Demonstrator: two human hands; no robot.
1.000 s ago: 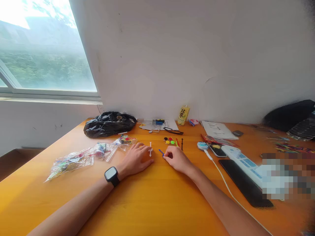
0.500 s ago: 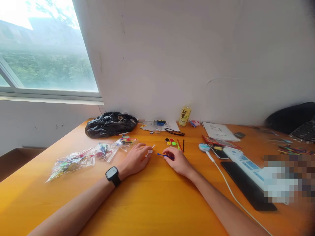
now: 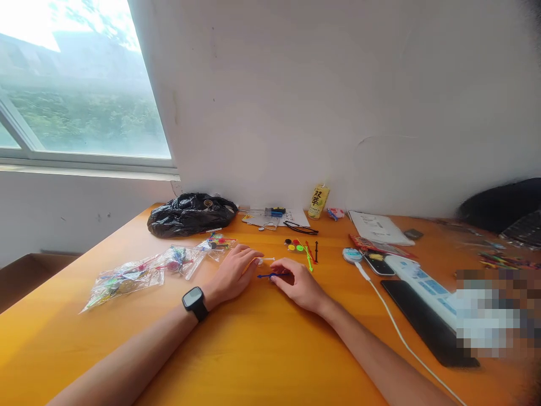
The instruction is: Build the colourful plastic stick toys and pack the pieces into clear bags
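Observation:
My left hand [image 3: 236, 273], with a black watch on its wrist, rests on the table with its fingers bent over a thin white arrow-shaped plastic piece [image 3: 267, 259]. Part of that piece is hidden by the fingertips. Just to the right, my right hand [image 3: 302, 285] is closed, thumb and fingers pinching a blue arrow-shaped plastic piece [image 3: 264, 276] whose tip points left. Beyond the hands lie several small coloured discs [image 3: 291, 246], a green arrow piece [image 3: 309, 258], a red one, and a black arrow piece [image 3: 316, 252].
Clear bags of coloured parts [image 3: 127, 282] lie at left, near a black plastic bag [image 3: 192, 215]. Behind stand a yellow can [image 3: 318, 202] and folded glasses [image 3: 301, 228]. On the right are a phone [image 3: 379, 264], a power strip [image 3: 418, 275], a black slab [image 3: 422, 316] and a white cable [image 3: 395, 332].
The blue piece has moved left and slightly nearer with my right hand. The white piece has turned from slanting to nearly level under my left fingers.

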